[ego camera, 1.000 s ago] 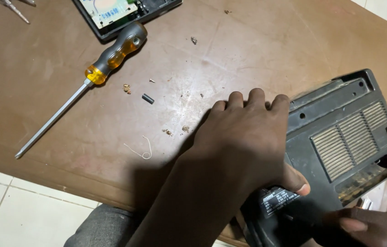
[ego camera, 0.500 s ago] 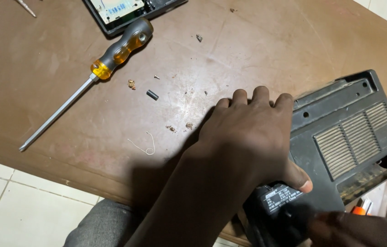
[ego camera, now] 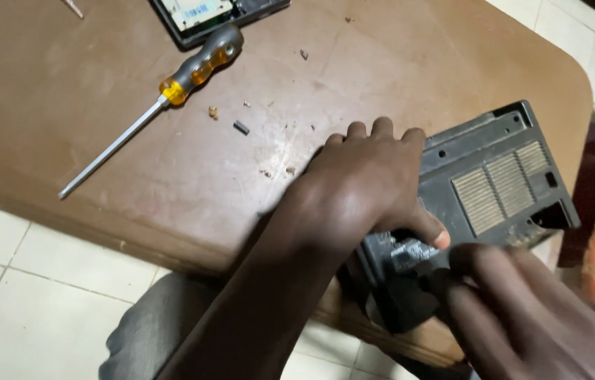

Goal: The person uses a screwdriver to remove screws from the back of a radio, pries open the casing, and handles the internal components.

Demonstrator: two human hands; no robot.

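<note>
Nearest the camera, the right hand, blurred, has its fingers curled onto the near end of a dark grey plastic casing, though how firmly they grip cannot be told. Just beyond, the left hand lies spread flat on the casing's left part, thumb pressed against its near edge, as it rests at the brown surface's near right corner. Farther off lie a yellow-handled screwdriver, a small dark bit beside it, and an opened device at the far edge.
</note>
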